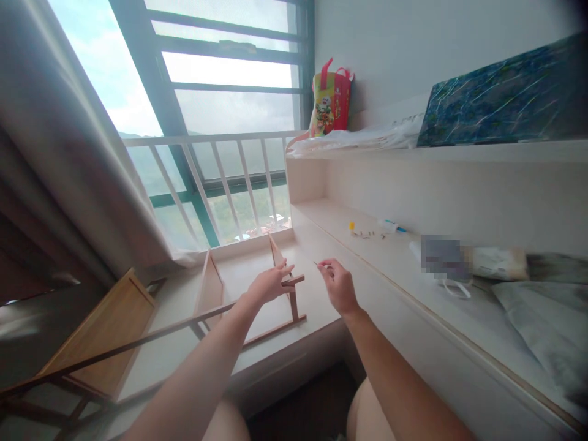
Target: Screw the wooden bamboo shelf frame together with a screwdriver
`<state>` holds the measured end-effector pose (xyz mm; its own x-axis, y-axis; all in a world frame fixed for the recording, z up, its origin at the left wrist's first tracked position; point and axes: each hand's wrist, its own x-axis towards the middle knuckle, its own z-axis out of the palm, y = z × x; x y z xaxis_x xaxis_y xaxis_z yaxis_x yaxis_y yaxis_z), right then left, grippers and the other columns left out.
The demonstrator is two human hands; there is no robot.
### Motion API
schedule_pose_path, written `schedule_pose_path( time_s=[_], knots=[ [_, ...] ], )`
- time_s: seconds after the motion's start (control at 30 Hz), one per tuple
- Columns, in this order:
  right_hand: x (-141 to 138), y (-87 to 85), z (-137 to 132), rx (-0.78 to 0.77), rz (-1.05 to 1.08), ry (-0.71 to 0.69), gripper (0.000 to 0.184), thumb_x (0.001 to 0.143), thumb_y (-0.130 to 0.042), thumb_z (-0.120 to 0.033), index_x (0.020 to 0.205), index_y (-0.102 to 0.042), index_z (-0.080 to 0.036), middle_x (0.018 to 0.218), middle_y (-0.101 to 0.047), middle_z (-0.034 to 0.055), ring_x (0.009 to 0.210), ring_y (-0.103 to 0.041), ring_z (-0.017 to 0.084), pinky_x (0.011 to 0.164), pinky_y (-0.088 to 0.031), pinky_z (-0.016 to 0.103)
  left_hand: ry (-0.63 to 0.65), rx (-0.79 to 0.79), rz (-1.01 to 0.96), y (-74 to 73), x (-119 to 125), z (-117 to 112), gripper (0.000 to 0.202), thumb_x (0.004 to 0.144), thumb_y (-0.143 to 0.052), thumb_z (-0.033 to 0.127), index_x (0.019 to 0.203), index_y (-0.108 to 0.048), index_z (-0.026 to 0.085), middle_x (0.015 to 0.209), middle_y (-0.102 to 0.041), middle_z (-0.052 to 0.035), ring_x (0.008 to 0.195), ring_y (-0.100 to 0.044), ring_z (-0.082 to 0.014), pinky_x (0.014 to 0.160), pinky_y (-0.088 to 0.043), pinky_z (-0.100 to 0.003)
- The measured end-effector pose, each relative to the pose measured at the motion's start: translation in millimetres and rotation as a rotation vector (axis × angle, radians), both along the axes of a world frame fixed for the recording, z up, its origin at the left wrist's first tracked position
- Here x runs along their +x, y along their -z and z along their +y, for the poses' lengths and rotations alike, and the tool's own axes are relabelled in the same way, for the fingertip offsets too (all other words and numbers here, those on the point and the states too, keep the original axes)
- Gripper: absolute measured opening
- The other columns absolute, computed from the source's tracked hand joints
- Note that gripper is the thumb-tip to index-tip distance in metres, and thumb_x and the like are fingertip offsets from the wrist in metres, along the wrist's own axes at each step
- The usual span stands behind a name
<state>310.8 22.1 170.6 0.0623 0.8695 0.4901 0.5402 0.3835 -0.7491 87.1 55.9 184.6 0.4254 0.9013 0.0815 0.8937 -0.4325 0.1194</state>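
A brown wooden rack (174, 334) lies on its side on the white ledge, its slim rails running from the lower left toward me. At its right end my left hand (267, 284) lies over the rail, with the fingers around the wood near the corner post (294, 306). My right hand (339, 285) is a short way to the right, apart from the rack. Between its thumb and fingertips it pinches a thin small screw (316, 263), whose tip points left. Wooden shelf panels (209, 285) stand between the rails.
Several loose screws (367, 234), a yellow cap (351, 226) and a white tube (390, 226) lie on the white desk (390, 263). Farther right are a packet (498, 263) and grey cloth (546, 324). A red bag (334, 101) stands on the upper shelf; railings (243, 168) front the window.
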Motion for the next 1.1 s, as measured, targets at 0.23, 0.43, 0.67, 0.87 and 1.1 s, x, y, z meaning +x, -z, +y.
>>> schedule_pose_path(
  time_s=[0.23, 0.43, 0.67, 0.87, 1.1],
  knots=[
    [-36, 55.5, 0, 0.026, 0.155, -0.159, 0.031, 0.094, -0.046, -0.044, 0.091, -0.061, -0.017, 0.058, -0.055, -0.0018, 0.05, -0.048, 0.014, 0.055, -0.035, 0.024, -0.01, -0.017, 0.003, -0.2, 3, -1, 0.071, 0.081, -0.057, 0.061, 0.144, -0.036, 0.037, 0.157, -0.024, -0.0026, 0.119, -0.058, -0.03, 0.095, -0.047, -0.036],
    [-42, 66.3, 1, 0.025, 0.155, -0.17, 0.027, 0.093, -0.049, -0.041, 0.088, -0.062, -0.018, 0.056, -0.055, -0.0024, 0.05, -0.049, 0.013, 0.054, -0.034, 0.024, -0.006, -0.022, -0.035, 4.5, 3, 3, 0.073, 0.08, -0.057, 0.062, 0.145, -0.036, 0.036, 0.157, -0.023, -0.0044, 0.125, -0.052, -0.0317, 0.102, -0.042, -0.037],
    [-46, 66.5, 4, 0.031, 0.118, -0.13, 0.026, 0.093, -0.049, -0.04, 0.089, -0.062, -0.018, 0.058, -0.057, -0.0018, 0.049, -0.049, 0.013, 0.053, -0.032, 0.023, 0.008, -0.042, -0.059, 4.4, 5, 4, 0.071, 0.081, -0.055, 0.062, 0.144, -0.038, 0.035, 0.157, -0.023, -0.0059, 0.124, -0.053, -0.0309, 0.101, -0.043, -0.036],
    [-45, 68.2, 1, 0.031, 0.082, -0.107, 0.024, 0.093, -0.049, -0.038, 0.089, -0.062, -0.018, 0.057, -0.057, -0.002, 0.049, -0.048, 0.013, 0.053, -0.031, 0.023, 0.007, -0.049, -0.064, 2.6, 6, 3, 0.071, 0.081, -0.055, 0.063, 0.144, -0.038, 0.033, 0.157, -0.022, -0.006, 0.123, -0.054, -0.031, 0.099, -0.044, -0.036],
    [-46, 71.7, 4, 0.044, 0.078, -0.096, 0.022, 0.093, -0.05, -0.037, 0.09, -0.061, -0.019, 0.059, -0.059, -0.0014, 0.05, -0.051, 0.014, 0.054, -0.032, 0.023, 0.021, -0.045, -0.079, 5.0, 5, 3, 0.071, 0.081, -0.056, 0.06, 0.145, -0.037, 0.034, 0.158, -0.019, -0.0064, 0.124, -0.053, -0.0318, 0.099, -0.044, -0.037]
  ],
)
